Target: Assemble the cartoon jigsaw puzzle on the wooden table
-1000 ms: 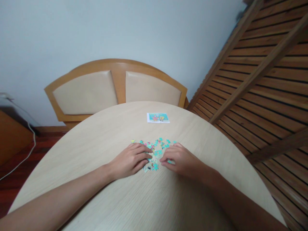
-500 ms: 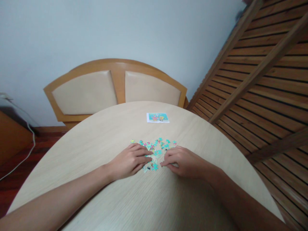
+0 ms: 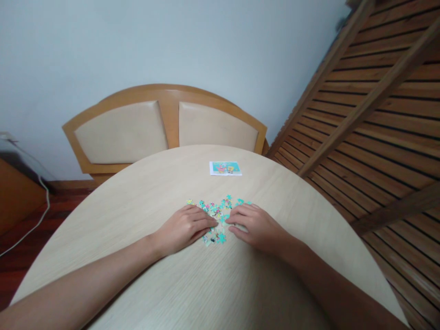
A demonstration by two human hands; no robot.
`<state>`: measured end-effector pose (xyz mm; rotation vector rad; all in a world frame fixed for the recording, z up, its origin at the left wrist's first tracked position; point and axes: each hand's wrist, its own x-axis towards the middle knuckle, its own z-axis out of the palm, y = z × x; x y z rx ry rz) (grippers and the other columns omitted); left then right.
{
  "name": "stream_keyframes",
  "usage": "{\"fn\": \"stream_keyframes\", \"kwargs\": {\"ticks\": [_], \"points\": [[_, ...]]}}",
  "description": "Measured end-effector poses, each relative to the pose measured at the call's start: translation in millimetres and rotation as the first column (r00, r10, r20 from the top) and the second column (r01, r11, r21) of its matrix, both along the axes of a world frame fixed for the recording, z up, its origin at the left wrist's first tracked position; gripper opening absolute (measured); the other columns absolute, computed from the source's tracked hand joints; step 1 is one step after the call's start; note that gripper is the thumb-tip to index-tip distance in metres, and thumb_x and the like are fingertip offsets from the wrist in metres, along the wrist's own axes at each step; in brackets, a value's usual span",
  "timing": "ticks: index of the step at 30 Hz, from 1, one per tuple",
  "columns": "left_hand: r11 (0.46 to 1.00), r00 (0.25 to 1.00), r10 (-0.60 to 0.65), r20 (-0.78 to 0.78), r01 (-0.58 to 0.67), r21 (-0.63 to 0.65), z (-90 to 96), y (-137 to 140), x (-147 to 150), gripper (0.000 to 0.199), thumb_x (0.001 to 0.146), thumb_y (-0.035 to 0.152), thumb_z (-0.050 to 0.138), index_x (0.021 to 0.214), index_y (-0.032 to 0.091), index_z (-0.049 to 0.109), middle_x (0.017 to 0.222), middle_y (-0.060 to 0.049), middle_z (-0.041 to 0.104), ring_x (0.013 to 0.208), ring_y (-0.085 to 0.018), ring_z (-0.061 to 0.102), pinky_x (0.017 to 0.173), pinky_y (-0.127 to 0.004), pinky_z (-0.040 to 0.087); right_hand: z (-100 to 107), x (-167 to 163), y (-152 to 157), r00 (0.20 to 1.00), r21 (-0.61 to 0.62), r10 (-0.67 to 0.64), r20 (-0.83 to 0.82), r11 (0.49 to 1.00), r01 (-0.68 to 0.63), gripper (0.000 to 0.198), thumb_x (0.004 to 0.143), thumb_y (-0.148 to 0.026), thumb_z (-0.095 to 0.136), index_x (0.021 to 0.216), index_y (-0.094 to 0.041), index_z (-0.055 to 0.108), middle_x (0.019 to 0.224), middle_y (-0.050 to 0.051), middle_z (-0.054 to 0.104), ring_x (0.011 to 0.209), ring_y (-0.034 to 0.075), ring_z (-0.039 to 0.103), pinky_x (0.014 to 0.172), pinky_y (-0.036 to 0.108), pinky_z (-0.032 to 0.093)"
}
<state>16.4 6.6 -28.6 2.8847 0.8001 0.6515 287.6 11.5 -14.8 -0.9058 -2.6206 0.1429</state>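
Note:
Small jigsaw pieces (image 3: 222,238), mostly turquoise with some pink, yellow and dark bits, are spread in a loose cluster on the table. From the left, my left hand (image 3: 188,227) lies flat over the cluster's edge, fingers stretched out and resting on some pieces. Opposite it, my right hand (image 3: 250,224) hovers low or rests at the right side, its thumb apart from the fingers and the fingertips near the turquoise pieces. Nothing shows held in either hand, though pieces under the palms are hidden. Beyond the cluster lies a picture card (image 3: 225,168) with a pink and a yellow cartoon figure.
The round pale wooden table (image 3: 165,288) fills the foreground. Behind it stands a bench back (image 3: 171,114) with cream panels against the wall. Slatted wood (image 3: 371,119) slants along the right side. A white cable (image 3: 43,215) runs down at the left.
My right hand has moved slightly up and left, and its bent fingers have spread out over the pieces. My left fingers have drawn closer together; that hand otherwise stays in place.

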Motion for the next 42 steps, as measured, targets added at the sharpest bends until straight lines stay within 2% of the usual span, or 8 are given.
{"fn": "stream_keyframes", "kwargs": {"ticks": [4,11,16,21,29,33,39,42], "points": [[1.0,1.0,0.01,0.009,-0.01,-0.027,3.5,-0.6,1.0,0.023,0.105,0.027,0.049,0.121,0.021,0.064,0.112,-0.006,0.072,0.105,-0.021,0.065,0.094,-0.037,0.049,-3.4,-11.4,-7.6,1.0,-0.013,0.023,0.006,1.0,-0.023,0.021,0.093,-0.027,0.067,0.113,-0.023,0.073,0.11,0.006,0.071,0.1,0.022,0.064,0.087,0.035,0.043],[0.997,1.0,0.025,0.014,-0.024,-0.078,4.7,-0.2,1.7,0.021,0.105,0.026,0.05,0.118,0.021,0.065,0.112,-0.006,0.07,0.106,-0.022,0.062,0.095,-0.037,0.05,-6.0,-9.8,-4.7,1.0,0.027,-0.011,-0.017,1.0,0.011,0.007,0.092,-0.024,0.07,0.093,-0.024,0.076,0.102,0.004,0.072,0.092,0.02,0.064,0.083,0.035,0.04],[0.997,1.0,0.026,0.014,-0.025,-0.074,2.5,0.7,0.9,0.021,0.105,0.027,0.049,0.117,0.021,0.065,0.111,-0.007,0.071,0.105,-0.021,0.063,0.095,-0.036,0.05,-7.2,-15.5,-7.4,0.999,0.014,-0.016,-0.052,1.0,0.017,0.009,0.092,-0.023,0.068,0.098,-0.023,0.075,0.101,0.004,0.072,0.094,0.02,0.065,0.084,0.035,0.04],[0.997,0.999,0.022,0.027,-0.02,-0.076,2.6,0.7,0.6,0.02,0.105,0.028,0.05,0.114,0.021,0.066,0.107,-0.007,0.071,0.103,-0.021,0.063,0.094,-0.035,0.049,-11.9,-23.4,-11.7,0.995,-0.025,-0.026,-0.098,0.999,0.024,0.012,0.09,-0.031,0.072,0.098,-0.022,0.075,0.098,0.004,0.072,0.092,0.02,0.065,0.085,0.034,0.042],[0.999,0.998,0.031,0.051,-0.029,-0.04,2.3,1.2,0.7,0.019,0.105,0.025,0.049,0.112,0.022,0.066,0.105,-0.005,0.072,0.1,-0.02,0.065,0.092,-0.034,0.05,-14.3,-22.4,-7.0,0.988,0.016,-0.069,-0.139,0.997,0.072,0.011,0.098,-0.023,0.063,0.092,-0.02,0.072,0.093,0.003,0.076,0.089,0.019,0.067,0.082,0.033,0.039],[0.996,0.992,0.09,0.093,-0.087,-0.038,1.9,2.2,-0.9,0.02,0.105,0.023,0.048,0.11,0.021,0.067,0.101,-0.005,0.073,0.096,-0.02,0.065,0.086,-0.034,0.052,-8.3,-14.9,-4.4,0.986,-0.044,-0.074,-0.146,0.997,0.068,0.011,0.096,-0.024,0.065,0.091,-0.021,0.073,0.088,0.002,0.078,0.083,0.018,0.069,0.079,0.032,0.039],[0.986,0.968,0.166,0.187,-0.156,-0.067,2.9,0.5,-1.9,0.022,0.102,0.021,0.045,0.107,0.02,0.067,0.097,-0.007,0.071,0.092,-0.02,0.065,0.082,-0.034,0.055,3.6,-4.3,-5.4,0.999,-0.237,0.0,-0.033,0.971,-0.008,0.013,0.095,-0.026,0.065,0.089,-0.023,0.076,0.085,-0.002,0.079,0.08,0.016,0.07,0.081,0.032,0.041],[0.98,0.956,0.192,0.224,-0.175,-0.092,4.1,0.2,-2.8,0.021,0.097,0.018,0.046,0.105,0.019,0.066,0.095,-0.007,0.07,0.09,-0.02,0.064,0.082,-0.035,0.055,6.4,-1.7,-5.2,1.0,-0.241,-0.002,0.008,0.971,0.004,0.011,0.094,-0.025,0.066,0.089,-0.023,0.076,0.089,-0.001,0.078,0.085,0.017,0.07,0.083,0.033,0.041]]}}
